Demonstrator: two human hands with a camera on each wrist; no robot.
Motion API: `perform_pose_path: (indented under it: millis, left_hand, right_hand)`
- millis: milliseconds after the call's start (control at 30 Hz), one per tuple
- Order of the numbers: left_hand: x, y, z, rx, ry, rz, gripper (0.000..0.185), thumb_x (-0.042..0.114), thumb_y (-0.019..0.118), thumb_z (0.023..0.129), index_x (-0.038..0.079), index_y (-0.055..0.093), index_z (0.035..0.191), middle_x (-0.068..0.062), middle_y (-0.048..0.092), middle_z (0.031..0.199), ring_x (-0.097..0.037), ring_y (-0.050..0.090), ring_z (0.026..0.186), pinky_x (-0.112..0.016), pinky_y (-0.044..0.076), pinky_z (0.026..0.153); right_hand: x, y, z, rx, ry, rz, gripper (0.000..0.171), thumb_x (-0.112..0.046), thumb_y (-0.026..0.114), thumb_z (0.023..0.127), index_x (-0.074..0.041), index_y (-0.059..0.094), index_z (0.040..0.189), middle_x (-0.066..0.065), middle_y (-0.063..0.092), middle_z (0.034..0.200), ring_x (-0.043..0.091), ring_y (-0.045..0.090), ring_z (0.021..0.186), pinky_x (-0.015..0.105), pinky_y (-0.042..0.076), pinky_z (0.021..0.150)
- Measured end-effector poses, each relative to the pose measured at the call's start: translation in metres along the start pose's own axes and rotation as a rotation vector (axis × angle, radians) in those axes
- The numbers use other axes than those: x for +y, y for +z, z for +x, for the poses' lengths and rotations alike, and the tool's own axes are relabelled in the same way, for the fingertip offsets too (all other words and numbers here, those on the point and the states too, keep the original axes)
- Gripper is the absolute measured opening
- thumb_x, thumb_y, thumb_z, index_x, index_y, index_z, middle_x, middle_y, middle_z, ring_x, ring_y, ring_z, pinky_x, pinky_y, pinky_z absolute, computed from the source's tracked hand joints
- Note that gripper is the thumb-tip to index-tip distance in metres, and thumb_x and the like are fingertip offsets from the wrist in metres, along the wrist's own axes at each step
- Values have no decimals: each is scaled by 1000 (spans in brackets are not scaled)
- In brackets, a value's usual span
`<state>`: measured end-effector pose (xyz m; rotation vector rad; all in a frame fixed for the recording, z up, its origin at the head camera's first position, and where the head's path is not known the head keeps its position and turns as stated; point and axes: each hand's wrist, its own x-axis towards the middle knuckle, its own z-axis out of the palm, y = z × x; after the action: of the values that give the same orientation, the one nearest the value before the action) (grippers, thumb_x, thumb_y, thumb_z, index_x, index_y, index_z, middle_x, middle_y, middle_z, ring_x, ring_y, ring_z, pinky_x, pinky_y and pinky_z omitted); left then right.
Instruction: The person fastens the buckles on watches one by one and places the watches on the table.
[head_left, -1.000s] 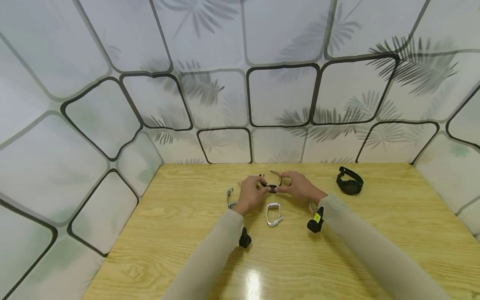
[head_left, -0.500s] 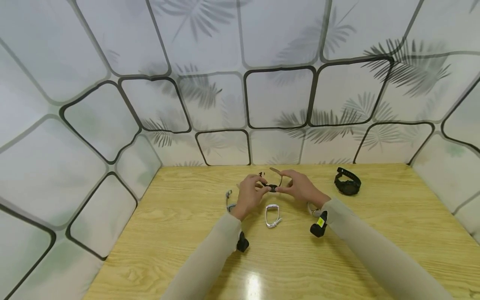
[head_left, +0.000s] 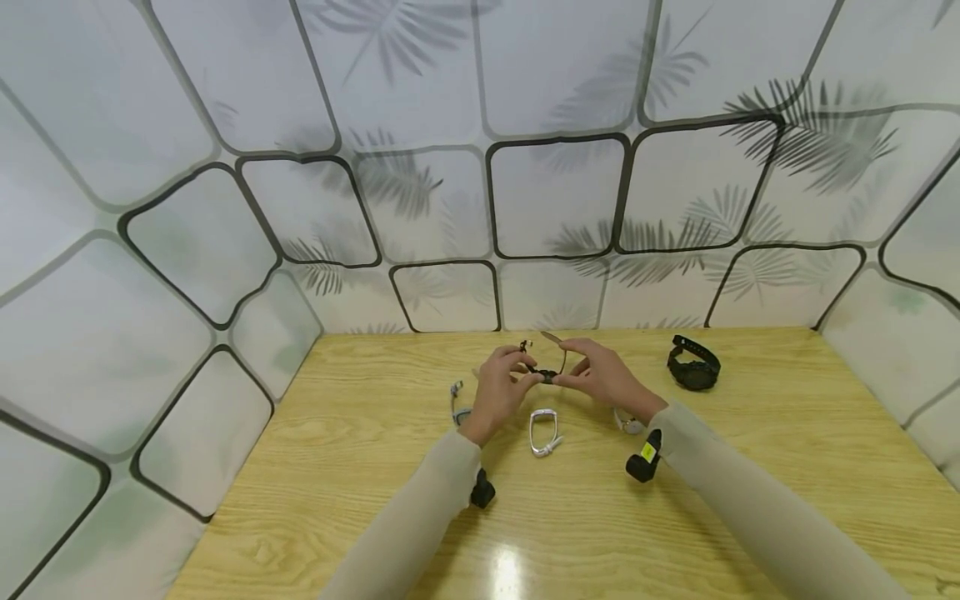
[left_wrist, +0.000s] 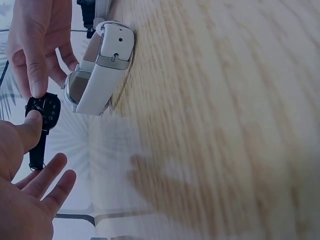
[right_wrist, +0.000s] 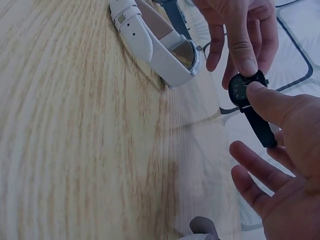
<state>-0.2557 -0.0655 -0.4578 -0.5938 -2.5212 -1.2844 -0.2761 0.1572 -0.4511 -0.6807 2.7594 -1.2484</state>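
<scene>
A black wristwatch (head_left: pixel 548 377) with a round dark dial is held between both hands, its strap ends spread apart and pointing up and away. My left hand (head_left: pixel 501 387) pinches one side of the case, thumb on the dial's edge in the left wrist view. On the other side my right hand (head_left: pixel 597 373) pinches the case the same way, the thumb (right_wrist: pixel 270 102) lying over the rim. Nearer to me on the table, a buckled white watch (head_left: pixel 543 433) stands on its side; it shows large in the left wrist view.
On the wooden table (head_left: pixel 360 467), a grey-blue watch (head_left: pixel 459 408) lies left of the left hand. Another pale watch (head_left: pixel 628 422) sits partly under the right wrist. A big black watch (head_left: pixel 696 367) lies farther right. A patterned cloth wall (head_left: pixel 442 200) rises behind.
Both hands keep hold of the black watch and barely shift. The right sleeve moves slightly right, uncovering more of the pale watch beneath that wrist.
</scene>
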Motion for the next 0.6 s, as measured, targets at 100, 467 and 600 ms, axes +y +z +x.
perform_pose_path:
  millis: [100, 467, 600]
  left_hand:
    - [0, 0, -1, 4, 17, 10, 23, 15, 76, 96, -2, 73, 110, -21, 56, 137, -32, 71, 102, -34, 61, 80]
    - [-3, 2, -5, 45, 115, -14, 22, 10, 79, 92, -5, 73, 107, -25, 56, 136, -33, 72, 100, -46, 62, 81]
    - [-2, 2, -6, 54, 137, -39, 22, 9, 80, 91, -5, 73, 107, -24, 57, 135, -33, 72, 98, -43, 62, 80]
  right_hand:
    - [-2, 0, -2, 10, -13, 38, 71, -27, 78, 95, -3, 46, 153, 20, 42, 157, 30, 70, 105, 44, 61, 82]
    - [-10, -1, -6, 143, 43, 152, 48, -27, 68, 102, -9, 58, 145, 11, 75, 115, 30, 74, 101, 50, 57, 86]
    - [-12, -1, -6, 186, 46, 186, 46, -24, 69, 101, -7, 60, 143, 8, 78, 102, 27, 75, 95, 53, 57, 88]
